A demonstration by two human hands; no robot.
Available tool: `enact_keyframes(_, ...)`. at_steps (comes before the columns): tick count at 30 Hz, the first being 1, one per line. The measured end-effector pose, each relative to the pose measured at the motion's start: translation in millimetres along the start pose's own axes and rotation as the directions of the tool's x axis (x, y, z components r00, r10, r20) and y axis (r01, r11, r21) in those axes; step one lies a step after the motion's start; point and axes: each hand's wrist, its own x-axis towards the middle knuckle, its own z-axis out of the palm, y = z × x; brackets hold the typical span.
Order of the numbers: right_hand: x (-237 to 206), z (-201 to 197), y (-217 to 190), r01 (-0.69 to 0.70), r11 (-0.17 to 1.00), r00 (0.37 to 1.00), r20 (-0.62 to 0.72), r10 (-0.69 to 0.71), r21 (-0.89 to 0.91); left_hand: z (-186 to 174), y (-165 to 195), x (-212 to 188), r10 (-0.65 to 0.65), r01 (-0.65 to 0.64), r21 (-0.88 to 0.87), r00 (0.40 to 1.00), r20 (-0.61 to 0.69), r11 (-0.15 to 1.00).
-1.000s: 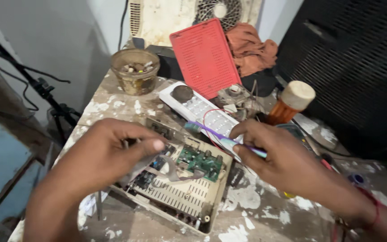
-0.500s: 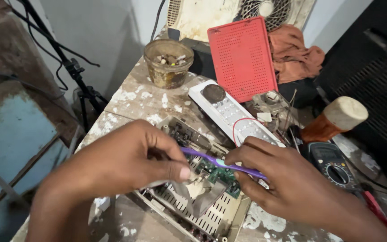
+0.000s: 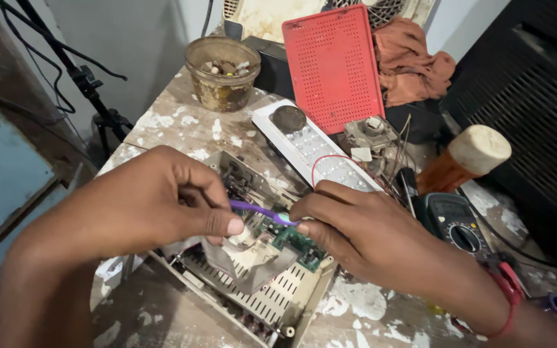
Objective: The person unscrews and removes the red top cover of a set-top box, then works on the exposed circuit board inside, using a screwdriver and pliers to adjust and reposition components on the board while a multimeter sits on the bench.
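Paint-spattered and worn, the desk fills the head view, backed by a grey wall with a black tripod standing at its left edge. Both my hands work over an opened device, its pale slotted case lying near the front of the desk with a green board showing inside. My left hand hovers over the case's left part, thumb and fingers pinched on one end of a purple stick. My right hand meets it from the right, its grip clamped on the other end, so the stick lies level between the two hands, just above the board. I cannot tell whether the stick touches the board.

Behind the hands lies a white lamp panel with a dark round knob, a red wire looping over it. A red perforated cover leans upright at the back, an orange cloth bunched beside it. A grimy bowl of small parts stands at the back left. At the right sit a multimeter and an orange bottle with a pale cap, tilted. A red band circles my right wrist.
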Motion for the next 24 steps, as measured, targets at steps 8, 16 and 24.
enact_keyframes(8, -2.1, 0.4, -7.8, -0.133, 0.99, 0.99, 0.037, 0.134, -0.045, 14.7, 9.7, 2.5, 0.015, -0.012, 0.017, 0.987, -0.16, 1.0)
enact_keyframes(16, -7.5, 5.5, -9.3, -0.047, 0.994, 0.999, -0.028, 0.045, -0.097, 16.1, 7.2, 8.9, 0.026, 0.008, 0.11, 0.952, -0.304, 0.994)
enact_keyframes(24, -17.1, -7.4, -21.4, -0.33, 0.943, 0.927, 0.171, 0.333, -0.044, 11.7, 6.1, 3.1, -0.113, 0.217, 0.277, 0.93, -0.349, 0.936)
